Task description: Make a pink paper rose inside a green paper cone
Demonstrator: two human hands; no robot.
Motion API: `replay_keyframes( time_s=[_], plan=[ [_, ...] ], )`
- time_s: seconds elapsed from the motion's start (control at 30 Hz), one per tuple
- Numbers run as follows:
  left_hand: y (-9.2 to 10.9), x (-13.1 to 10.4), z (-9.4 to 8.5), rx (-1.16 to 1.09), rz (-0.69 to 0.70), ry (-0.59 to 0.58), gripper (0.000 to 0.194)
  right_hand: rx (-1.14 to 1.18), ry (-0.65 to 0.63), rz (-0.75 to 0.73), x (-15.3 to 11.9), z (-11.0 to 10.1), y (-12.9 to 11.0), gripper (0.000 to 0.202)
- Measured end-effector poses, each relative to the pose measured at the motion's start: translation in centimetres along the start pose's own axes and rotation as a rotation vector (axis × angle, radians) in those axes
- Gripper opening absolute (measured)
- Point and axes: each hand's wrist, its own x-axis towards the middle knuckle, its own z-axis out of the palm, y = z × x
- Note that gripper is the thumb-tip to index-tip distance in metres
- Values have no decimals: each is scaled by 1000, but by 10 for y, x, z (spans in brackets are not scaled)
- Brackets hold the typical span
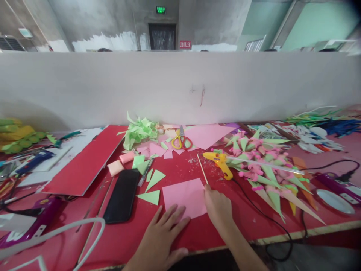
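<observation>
A pink sheet of paper (pixel 184 195) lies flat on the red tabletop (pixel 194 235) in front of me. My left hand (pixel 165 233) rests with spread fingers on its lower left edge. At the sheet's right edge, my right hand (pixel 218 207) is closed around the lower end of a thin wooden stick (pixel 202 168), which points up and away. Right of the stick lies a yellow glue gun (pixel 221 162) with a clear glue stick (pixel 267 165) out of its back. Green paper triangles (pixel 150 197) lie left of the sheet.
A black phone (pixel 122 195) and a red board (pixel 84 162) are on the left. Scissors (pixel 182 140) lie among paper scraps at the back. Pink and green paper flowers (pixel 262 165) are piled at right, near a black cord (pixel 262 216). A pale partition (pixel 126 86) stands behind.
</observation>
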Motion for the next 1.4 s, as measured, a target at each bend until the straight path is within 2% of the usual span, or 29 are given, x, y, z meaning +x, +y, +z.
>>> replay_keyframes(
  time_s=[0.27, 0.43, 0.53, 0.6, 0.63, 0.73, 0.77, 0.87, 1.0, 1.13, 1.4],
  plan=[
    [-18, -32, -15, 84, -23, -70, 51, 3, -2, -19, -1, 0, 0, 24],
    [-20, -35, -20, 119, -25, -62, 50, 1, -20, -31, 2, -8, 2, 22],
    [-19, -34, -20, 116, -32, -55, 49, 1, 49, -66, -6, -17, 4, 22],
    [-19, -34, -19, 115, -39, -45, 48, 25, 173, -200, -17, -20, 4, 24],
    [-19, -33, -18, 117, -39, -39, 48, 56, 225, -323, -24, -18, 4, 27],
    [-22, -32, -15, 139, -22, -29, 50, 213, 248, -792, -46, -6, 0, 31],
    [-22, -32, -14, 148, -17, -30, 52, 243, 235, -857, -52, -2, -1, 33],
    [-24, -30, -15, 168, -18, -47, 58, 317, 231, -854, -59, 8, -5, 31],
    [-24, -29, -17, 184, -19, -58, 58, 365, 209, -862, -52, 7, -1, 27],
    [-24, -30, -17, 186, -11, -57, 56, 384, 206, -899, -47, 5, 14, 26],
    [-25, -27, -16, 184, -8, -61, 51, 395, 252, -796, -46, 7, 45, 23]
  ],
)
